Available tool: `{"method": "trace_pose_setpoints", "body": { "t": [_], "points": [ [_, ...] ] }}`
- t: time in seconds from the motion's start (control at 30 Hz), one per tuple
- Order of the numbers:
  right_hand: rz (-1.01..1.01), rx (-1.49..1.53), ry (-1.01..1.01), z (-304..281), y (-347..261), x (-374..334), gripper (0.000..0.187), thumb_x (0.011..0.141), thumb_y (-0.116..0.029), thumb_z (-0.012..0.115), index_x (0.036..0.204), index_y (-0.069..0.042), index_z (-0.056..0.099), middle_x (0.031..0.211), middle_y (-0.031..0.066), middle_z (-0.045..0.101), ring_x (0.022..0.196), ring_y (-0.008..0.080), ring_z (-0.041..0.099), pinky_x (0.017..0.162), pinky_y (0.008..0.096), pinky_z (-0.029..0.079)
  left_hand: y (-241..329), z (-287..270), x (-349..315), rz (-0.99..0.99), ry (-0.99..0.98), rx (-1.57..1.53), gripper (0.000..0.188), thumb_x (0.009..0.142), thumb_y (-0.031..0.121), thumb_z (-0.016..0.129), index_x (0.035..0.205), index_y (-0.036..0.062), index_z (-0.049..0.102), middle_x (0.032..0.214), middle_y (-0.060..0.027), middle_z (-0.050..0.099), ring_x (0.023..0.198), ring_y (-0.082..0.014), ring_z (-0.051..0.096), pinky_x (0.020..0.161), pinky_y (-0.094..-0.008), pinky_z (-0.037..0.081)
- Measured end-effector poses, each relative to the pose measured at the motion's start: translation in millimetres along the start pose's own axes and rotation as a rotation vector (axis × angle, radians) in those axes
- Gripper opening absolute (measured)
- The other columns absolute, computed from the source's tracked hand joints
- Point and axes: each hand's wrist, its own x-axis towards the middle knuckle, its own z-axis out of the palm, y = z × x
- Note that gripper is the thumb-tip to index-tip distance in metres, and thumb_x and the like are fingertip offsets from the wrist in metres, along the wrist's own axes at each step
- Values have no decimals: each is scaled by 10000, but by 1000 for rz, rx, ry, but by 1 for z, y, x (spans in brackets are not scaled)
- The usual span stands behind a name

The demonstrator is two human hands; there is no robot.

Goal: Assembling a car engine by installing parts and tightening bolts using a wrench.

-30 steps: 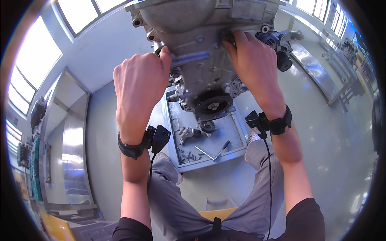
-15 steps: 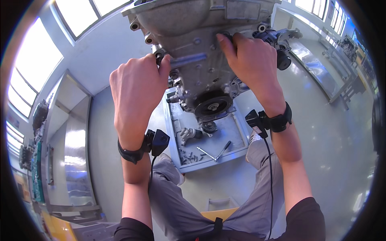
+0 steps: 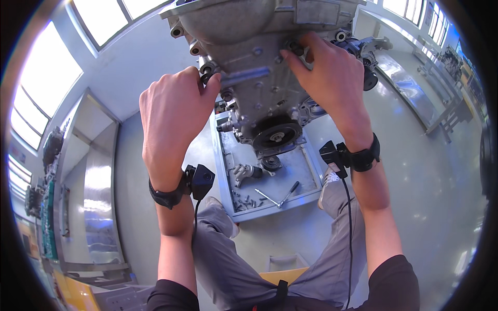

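An upright metal engine point(image 3: 238, 52) with a ribbed grey front cover stands before me. My left hand point(image 3: 176, 116) is closed at the cover's left edge. Thumb and curled fingers pinch a small dark round part point(image 3: 207, 77) beside a bolt boss; its far side is hidden. Higher and to the right, my right hand point(image 3: 334, 85) has thumb and forefinger around a short dark bolt point(image 3: 295, 47) standing out of the cover. Its other fingers are partly hidden. Below both hands sits the black crankshaft pulley point(image 3: 276, 137).
Under the engine, a grey tray point(image 3: 259, 211) holds a ratchet wrench point(image 3: 288, 195), several loose bolts point(image 3: 246, 202), a metal housing point(image 3: 246, 173) and a small pulley point(image 3: 271, 164). Steel benches stand left point(image 3: 98, 207) and right point(image 3: 404, 88). Cables hang from my wrist cameras.
My right thumb and fingers have spread a little, showing more of the dark bolt. My left hand shifted slightly left, staying at the same part. The view moved slightly.
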Motion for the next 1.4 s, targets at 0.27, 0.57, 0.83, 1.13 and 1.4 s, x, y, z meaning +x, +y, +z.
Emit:
{"method": "trace_pose_setpoints", "body": {
  "t": [0.27, 0.57, 0.83, 1.13, 1.4],
  "points": [
    [31, -86, -205, 3, 0, 3, 388, 1021, -405, 581, 877, -57, 678, 717, 155, 690, 703, 401, 684, 617, 494, 524, 1, 2, 2, -2, 15, -32, 438, 915, 448, 715, 783, 31, 697, 632, -127, 642, 615, -329, 632, 642, -405, 486],
    [-76, -30, -83, 8, -2, -1, 258, 974, -302, 645, 980, -45, 628, 843, 158, 714, 742, 394, 697, 628, 493, 539, 4, 4, 3, 46, 70, 1, 468, 917, 444, 721, 753, 9, 671, 644, -142, 647, 619, -340, 631, 638, -409, 486],
    [-57, -37, -121, 3, -12, 3, 258, 981, -262, 619, 938, -7, 622, 845, 181, 707, 757, 388, 704, 659, 483, 556, 4, 1, 3, 62, 44, 33, 420, 921, 433, 724, 801, 32, 695, 658, -148, 673, 645, -343, 684, 622, -433, 520],
    [-175, -38, 23, 6, -12, 4, 175, 843, -109, 666, 988, -27, 610, 886, 148, 685, 864, 318, 711, 681, 413, 588, 8, -2, 2, 42, 38, 46, 423, 924, 430, 729, 789, 32, 676, 633, -121, 660, 614, -330, 663, 605, -404, 498],
    [-167, 103, -15, 0, -5, 8, 210, 843, -175, 696, 989, -36, 636, 900, 137, 686, 859, 327, 700, 714, 429, 577, 3, 1, 1, 74, 66, -5, 424, 917, 425, 737, 789, 27, 663, 638, -115, 660, 615, -335, 656, 601, -416, 489]
  ]
}}
